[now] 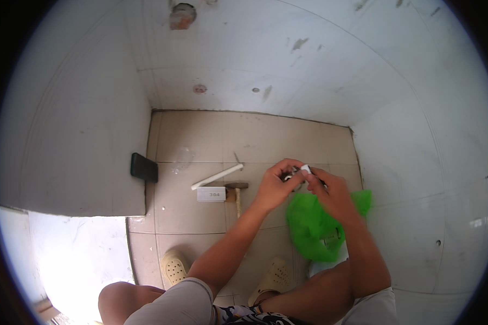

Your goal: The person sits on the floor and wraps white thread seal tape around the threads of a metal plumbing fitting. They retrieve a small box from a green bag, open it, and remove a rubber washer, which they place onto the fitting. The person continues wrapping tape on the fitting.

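My left hand (276,185) and my right hand (332,190) are close together over the tiled floor, right of the middle. Between their fingertips is a small white piece (306,169), which my right fingers pinch. Curled in my left fingers is a small shiny metal part (288,176); its kind is too small and too covered to make out. Beneath my right hand and forearm lies a bright green plastic bag (312,222), with some pale things showing through it.
On the floor to the left are a white box (209,195), a hammer (238,201) and a thin white bar (218,176). A dark rectangular object (144,168) stands by the left wall corner. White walls (287,76) enclose the floor; my feet wear beige clogs (174,269).
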A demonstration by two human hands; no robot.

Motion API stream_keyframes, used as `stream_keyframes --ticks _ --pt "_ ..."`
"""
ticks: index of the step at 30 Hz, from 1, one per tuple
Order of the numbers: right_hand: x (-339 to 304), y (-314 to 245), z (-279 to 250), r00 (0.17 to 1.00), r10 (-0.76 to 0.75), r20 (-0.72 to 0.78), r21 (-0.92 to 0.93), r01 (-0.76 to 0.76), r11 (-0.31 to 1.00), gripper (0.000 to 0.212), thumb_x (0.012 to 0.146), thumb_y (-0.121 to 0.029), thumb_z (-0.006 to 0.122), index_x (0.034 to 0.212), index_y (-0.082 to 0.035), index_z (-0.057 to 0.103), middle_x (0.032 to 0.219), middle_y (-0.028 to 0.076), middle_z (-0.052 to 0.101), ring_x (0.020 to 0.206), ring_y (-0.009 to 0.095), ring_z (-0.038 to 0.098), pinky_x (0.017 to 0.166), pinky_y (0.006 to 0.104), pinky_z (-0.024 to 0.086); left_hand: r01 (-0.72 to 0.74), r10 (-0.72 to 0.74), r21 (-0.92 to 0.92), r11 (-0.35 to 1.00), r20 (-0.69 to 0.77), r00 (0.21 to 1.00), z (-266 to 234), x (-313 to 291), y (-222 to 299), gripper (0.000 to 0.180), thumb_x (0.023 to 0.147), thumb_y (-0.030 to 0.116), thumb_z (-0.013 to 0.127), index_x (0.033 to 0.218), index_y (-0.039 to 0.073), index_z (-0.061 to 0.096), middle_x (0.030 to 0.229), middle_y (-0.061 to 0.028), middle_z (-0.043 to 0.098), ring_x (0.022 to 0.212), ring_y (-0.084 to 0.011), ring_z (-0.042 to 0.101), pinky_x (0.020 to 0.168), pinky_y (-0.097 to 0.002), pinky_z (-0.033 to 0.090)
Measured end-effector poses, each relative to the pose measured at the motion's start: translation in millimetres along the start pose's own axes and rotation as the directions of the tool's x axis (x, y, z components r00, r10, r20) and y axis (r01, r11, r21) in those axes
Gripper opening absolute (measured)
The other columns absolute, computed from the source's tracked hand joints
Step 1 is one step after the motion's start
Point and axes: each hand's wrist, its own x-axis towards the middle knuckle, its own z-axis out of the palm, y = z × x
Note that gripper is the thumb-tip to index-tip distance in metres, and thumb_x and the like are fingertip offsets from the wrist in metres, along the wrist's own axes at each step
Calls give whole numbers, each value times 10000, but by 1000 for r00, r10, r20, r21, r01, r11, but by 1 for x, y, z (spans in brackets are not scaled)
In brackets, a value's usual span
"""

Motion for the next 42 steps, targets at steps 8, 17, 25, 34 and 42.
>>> stream_keyframes --ticks 8,17,25,34,42 --pt "-1 12 5 997 67 -44 -104 -71 992 371 1046 -368 685 1264 -76 756 822 167 749 714 317 715 693 404 545 -119 166 272 955 -157 974 9 -3 -7 230 993 147 792 1192 50 730 897 54 620 821 -39 545 701 -203 445" --pt "-10 7 -4 992 37 123 -212 -10 977 474 971 -286 722 1400 -90 668 978 215 754 894 438 708 807 503 546 -182 278 470 864 -144 950 6 -2 -12 235 967 172 806 1137 32 727 845 -12 687 720 -71 571 660 -251 495" --pt "-14 6 -16 961 61 270 -190 -9 982 464 960 -237 752 1389 -71 689 998 184 761 893 359 724 817 434 557 -179 203 564 806 20 979 5 -3 -34 286 924 190 796 1141 41 684 986 -167 741 843 -345 734 769 -426 587" --pt "-3 14 -29 953 113 280 305 -200 931 419 1059 -214 729 1430 -29 668 1109 63 790 997 137 738 924 306 568 -327 171 569 755 312 935 4 -10 -28 288 932 163 788 1153 20 668 945 -172 741 801 -328 731 742 -413 581" --pt "4 14 -32 965 218 149 520 -264 813 409 1051 -200 735 1412 -26 655 1143 125 802 987 118 770 532 201 385 -374 214 522 767 341 915 13 -16 -19 309 904 160 807 1131 -7 679 927 -173 750 792 -324 743 742 -411 586"
